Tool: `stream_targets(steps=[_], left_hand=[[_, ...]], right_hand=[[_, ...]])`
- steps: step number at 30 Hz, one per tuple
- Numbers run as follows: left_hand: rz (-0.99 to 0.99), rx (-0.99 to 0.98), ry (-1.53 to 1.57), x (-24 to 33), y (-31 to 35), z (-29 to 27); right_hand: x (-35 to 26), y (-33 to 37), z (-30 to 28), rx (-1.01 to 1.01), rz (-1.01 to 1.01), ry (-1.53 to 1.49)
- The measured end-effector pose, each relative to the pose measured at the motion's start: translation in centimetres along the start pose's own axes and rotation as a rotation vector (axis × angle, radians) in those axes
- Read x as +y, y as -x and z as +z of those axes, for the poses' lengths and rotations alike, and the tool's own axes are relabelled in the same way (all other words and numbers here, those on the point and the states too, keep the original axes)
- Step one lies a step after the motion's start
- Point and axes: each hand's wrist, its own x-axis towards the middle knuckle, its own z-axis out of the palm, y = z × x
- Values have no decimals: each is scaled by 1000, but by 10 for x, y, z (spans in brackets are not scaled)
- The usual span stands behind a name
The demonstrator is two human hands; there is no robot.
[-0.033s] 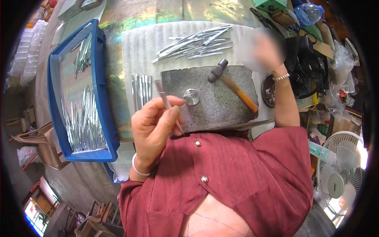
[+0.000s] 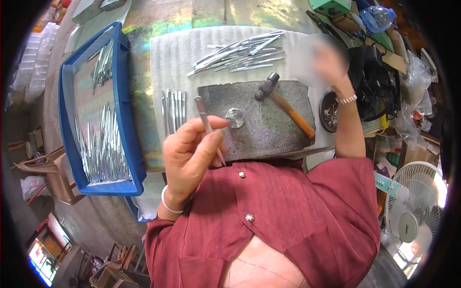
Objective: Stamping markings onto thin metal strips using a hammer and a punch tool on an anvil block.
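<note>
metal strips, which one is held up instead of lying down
The single strip pinched in the left hand; the other strips in view lie in the loose pile, the short row or the blue tray.

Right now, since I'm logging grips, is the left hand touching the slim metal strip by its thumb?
Touching. The head view shows the left hand pinching the slim metal strip between thumb and index finger.
</note>
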Motion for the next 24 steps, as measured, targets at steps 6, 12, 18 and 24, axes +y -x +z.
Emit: stream_targets(steps=[6, 12, 18, 24], left_hand=[[-8, -148, -152, -12, -7, 2], [222, -151, -174, -30, -7, 17], [189, -111, -110, -34, 0, 14], [202, -106, -50, -31, 0, 12]], right_hand=[[-97, 96, -93, -112, 10, -955], [-162, 130, -77, -339, -115, -1196], [-184, 120, -55, -150, -290, -1141], [-192, 125, -55, -126, -365, -1056]])
